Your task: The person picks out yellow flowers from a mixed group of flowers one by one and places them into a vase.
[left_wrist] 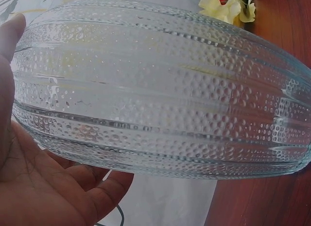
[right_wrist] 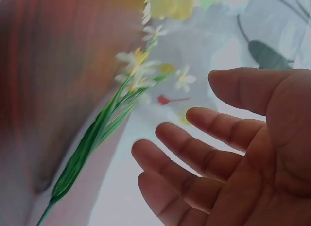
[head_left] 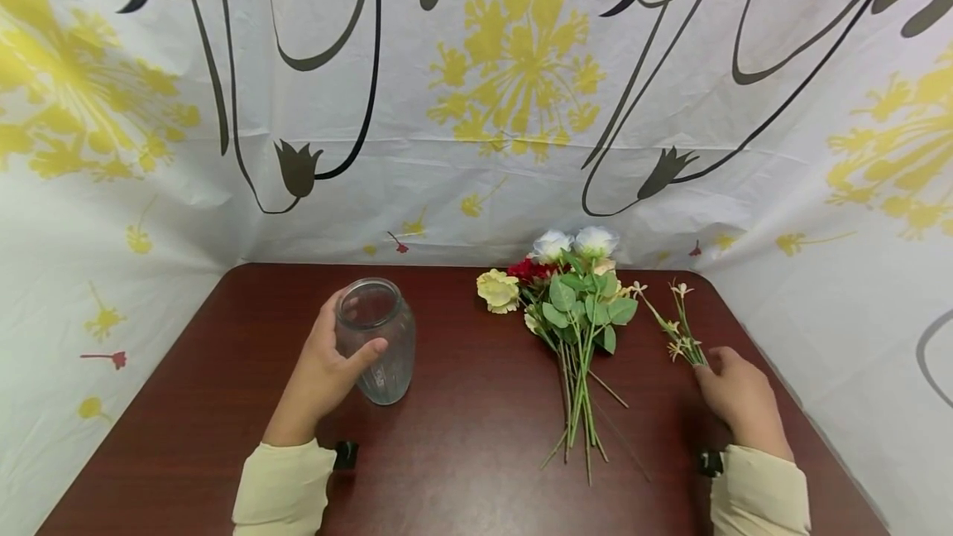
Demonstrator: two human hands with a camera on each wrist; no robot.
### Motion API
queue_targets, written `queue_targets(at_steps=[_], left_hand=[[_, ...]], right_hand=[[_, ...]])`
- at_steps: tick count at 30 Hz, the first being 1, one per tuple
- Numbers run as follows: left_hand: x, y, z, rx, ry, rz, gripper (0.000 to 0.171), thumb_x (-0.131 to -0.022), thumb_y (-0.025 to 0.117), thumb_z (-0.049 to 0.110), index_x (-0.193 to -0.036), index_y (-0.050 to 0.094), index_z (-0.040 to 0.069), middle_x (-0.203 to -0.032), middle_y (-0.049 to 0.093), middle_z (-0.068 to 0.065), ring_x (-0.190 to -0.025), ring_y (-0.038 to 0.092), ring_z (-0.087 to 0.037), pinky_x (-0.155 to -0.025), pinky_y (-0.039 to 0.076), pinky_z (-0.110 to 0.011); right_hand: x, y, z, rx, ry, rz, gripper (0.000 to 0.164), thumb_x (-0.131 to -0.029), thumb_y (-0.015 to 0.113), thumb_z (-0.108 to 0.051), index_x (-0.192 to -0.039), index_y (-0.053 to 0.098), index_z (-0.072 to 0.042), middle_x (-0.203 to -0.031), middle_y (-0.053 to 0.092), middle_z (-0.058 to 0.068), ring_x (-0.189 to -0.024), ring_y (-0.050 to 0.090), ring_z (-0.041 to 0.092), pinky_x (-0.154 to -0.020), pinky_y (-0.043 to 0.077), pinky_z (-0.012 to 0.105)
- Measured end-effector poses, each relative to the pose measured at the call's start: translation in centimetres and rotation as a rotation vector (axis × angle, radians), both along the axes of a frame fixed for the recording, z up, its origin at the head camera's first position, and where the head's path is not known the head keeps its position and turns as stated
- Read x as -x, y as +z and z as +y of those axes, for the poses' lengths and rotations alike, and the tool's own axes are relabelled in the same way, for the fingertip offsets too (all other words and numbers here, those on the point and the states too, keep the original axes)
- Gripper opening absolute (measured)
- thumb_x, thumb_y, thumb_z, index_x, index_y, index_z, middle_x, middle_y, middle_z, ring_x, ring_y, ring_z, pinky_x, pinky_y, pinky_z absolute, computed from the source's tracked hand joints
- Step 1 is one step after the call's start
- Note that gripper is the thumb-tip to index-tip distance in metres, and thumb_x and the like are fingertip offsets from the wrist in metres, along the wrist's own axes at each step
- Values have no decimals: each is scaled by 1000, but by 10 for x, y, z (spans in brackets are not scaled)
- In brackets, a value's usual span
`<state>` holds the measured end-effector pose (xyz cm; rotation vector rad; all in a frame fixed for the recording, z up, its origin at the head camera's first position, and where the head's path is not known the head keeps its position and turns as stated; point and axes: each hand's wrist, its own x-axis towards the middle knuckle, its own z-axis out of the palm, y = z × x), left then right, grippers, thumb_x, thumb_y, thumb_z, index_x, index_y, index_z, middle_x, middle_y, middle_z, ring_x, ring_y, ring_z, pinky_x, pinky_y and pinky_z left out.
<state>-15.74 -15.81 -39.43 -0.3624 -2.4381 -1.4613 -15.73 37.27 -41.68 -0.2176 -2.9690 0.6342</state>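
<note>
I see the table [head_left: 462,445] bearing the bouquet [head_left: 579,313]. Left of the bouquet, the left hand [head_left: 323,375] grasps the glass vase [head_left: 389,358]. Right of it lies the white-flowered sprig [right_wrist: 92,138], blooms pointing away, stems beside my nearer right hand [head_left: 740,399], fingers parted, holding nothing.

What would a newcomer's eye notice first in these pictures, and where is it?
Probably the bunch of flowers, lying right of centre on the dark table. Next, perhaps, the clear glass vase on the left, held by the left hand, and the large yellow prints on the white backdrop behind.
</note>
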Motion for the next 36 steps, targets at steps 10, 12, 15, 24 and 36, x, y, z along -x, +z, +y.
queue_targets(at_steps=[10, 12, 15, 24, 36], left_hand=[[-14, 24, 10, -15, -20, 3, 81, -80, 71, 20, -145, 24, 7, -134, 42, -23, -113, 46, -34, -89, 41, -60], [-12, 20, 9, -14, -17, 0, 82, -80, 71, 22, -145, 24, 10, -134, 42, -21, -113, 46, -32, -89, 41, -60], [-5, 8, 4, 1, -2, -5, 84, -80, 72, 29, -147, 23, 17, -136, 41, -15, -115, 44, -29, -90, 41, -60], [-10, 15, 7, 4, 7, -24, 83, -80, 71, 27, -146, 23, 13, -136, 40, -17, -114, 45, -27, -89, 42, -59], [-14, 23, 10, -4, -3, -19, 83, -80, 71, 22, -145, 23, 10, -134, 42, -21, -107, 48, -25, -86, 45, -56]], right_hand=[[5, 8, -38, 24, 87, 67, 34, -92, 51, -19, -116, 54, 6, -102, 63, 28, -90, 57, 42, -70, 45, 56], [6, 10, -45, 24, 101, 69, 33, -93, 51, -19, -115, 55, 5, -103, 63, 29, -92, 57, 43, -72, 45, 57], [8, 11, -57, 23, 123, 69, 34, -93, 52, -19, -116, 55, 5, -105, 63, 29, -93, 57, 42, -73, 45, 57], [11, 10, -96, 47, 211, 52, 28, -92, 54, -17, -114, 58, 0, -105, 65, 21, -82, 60, 28, -68, 49, 49], [17, -4, -128, 51, 250, 37, 22, -87, 56, -13, -106, 61, -3, -84, 65, 8, -62, 52, 16, -57, 46, 39]])
